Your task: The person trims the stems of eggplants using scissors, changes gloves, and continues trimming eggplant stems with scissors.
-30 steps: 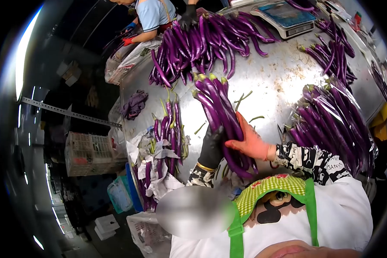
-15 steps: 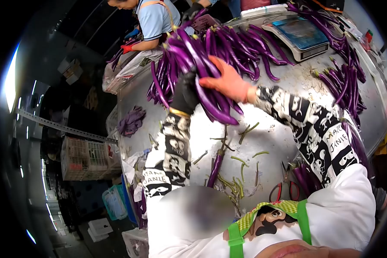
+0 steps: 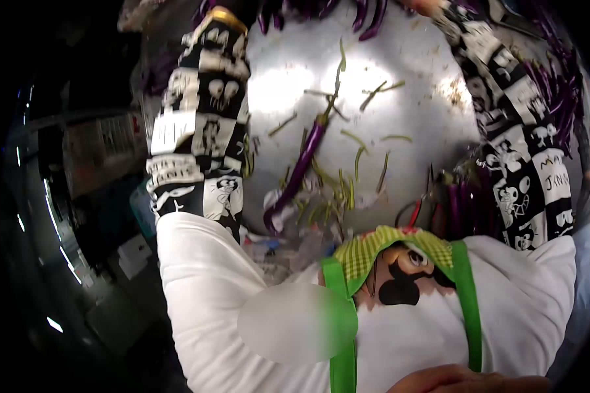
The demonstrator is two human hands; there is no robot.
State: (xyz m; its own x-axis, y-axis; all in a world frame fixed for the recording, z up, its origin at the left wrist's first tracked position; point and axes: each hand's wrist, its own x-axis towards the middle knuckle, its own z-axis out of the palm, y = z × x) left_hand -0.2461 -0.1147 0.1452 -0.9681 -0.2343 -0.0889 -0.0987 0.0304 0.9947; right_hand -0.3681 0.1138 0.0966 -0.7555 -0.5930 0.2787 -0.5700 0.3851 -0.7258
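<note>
Only the orange-gloved edge of my right hand (image 3: pixel 426 5) shows at the top edge, its fingers out of frame. My left hand is beyond the top edge; its patterned sleeve and gold band remain visible. Near the hands, the tips of several purple eggplants (image 3: pixel 373 21) hang into view. A single eggplant (image 3: pixel 303 160) with a long green stem lies diagonally on the metal table (image 3: pixel 432 124) between my forearms. Cut green stems (image 3: pixel 341 193) are scattered around it. Red-handled scissors (image 3: pixel 416 211) lie near my apron, beside a bundle of eggplants (image 3: pixel 465 203).
More eggplants (image 3: pixel 560 98) lie at the right, past my right sleeve. Crumpled plastic and paper scraps (image 3: pixel 288 252) sit at the near table edge. White boxes (image 3: pixel 134 255) stand on the floor at the left.
Both arms have stretched farther forward, taking my hands and the eggplant bunch up to or past the top edge. The view has tilted down, and the co-worker and scale's display are no longer visible.
</note>
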